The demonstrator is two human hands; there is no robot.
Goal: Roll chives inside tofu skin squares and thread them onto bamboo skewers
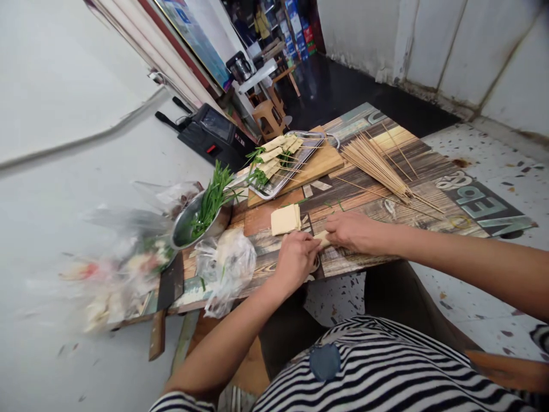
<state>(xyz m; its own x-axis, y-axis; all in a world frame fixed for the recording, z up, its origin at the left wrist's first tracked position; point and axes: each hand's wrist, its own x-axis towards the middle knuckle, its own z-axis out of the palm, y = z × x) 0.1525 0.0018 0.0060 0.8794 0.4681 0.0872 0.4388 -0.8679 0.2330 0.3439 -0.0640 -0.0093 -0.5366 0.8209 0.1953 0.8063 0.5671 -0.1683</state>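
Left hand (pixel 299 254) and right hand (pixel 354 231): fingers clamped on a pale roll (pixel 322 238). Stacked sheets (pixel 285 220) lie nearby on the surface (pixel 259 218).

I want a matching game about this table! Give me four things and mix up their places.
Things:
1. Pale square stack
2. Long green stalks
3. Knife
4. Filled rolls

Places:
A. In the round metal bowl
B. On the metal tray
C. Between the left hand and the tray
D. With its handle past the table's edge

Pairs: 1-C, 2-A, 3-D, 4-B
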